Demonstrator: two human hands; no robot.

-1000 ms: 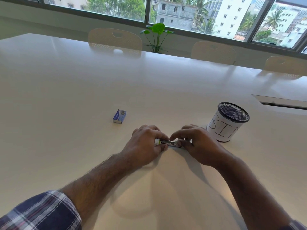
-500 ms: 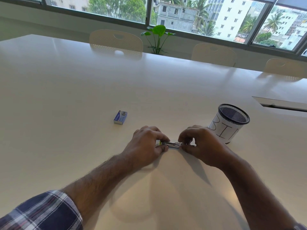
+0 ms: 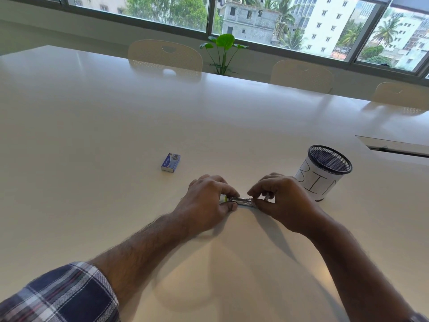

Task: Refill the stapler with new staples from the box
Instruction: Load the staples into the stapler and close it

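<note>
Stapler (image 3: 241,201) lay low on the white table (image 3: 116,126), near the front centre of the view, between the two hands; only a short metallic channel and a small yellow-green end at its left showed, and the rest was hidden under the fingers. The left hand (image 3: 206,201) covered its left end, thumb and forefinger pinched closed on the body. The right hand (image 3: 282,201) was closed in a pinch at the right end of the metal part, fingers curled tight; a thin pale piece showed among those fingers, too small to identify. The staple box (image 3: 171,161), a small blue and white carton, lay flat on the table to the left and farther from the person, well apart from both hands. A round black mesh cup (image 3: 325,173) wrapped in white paper with hand-drawn letters stood upright just beyond the right hand, close to the knuckles; contact could not be determined. The tabletop was smooth and glossy, with soft shadows under the forearms. A plaid sleeve (image 3: 60,296) covered the left forearm near the lower edge. Pale perforated chairs (image 3: 164,55) lined the far edge, and a green potted plant (image 3: 224,51) stood below the window (image 3: 301,22).
</note>
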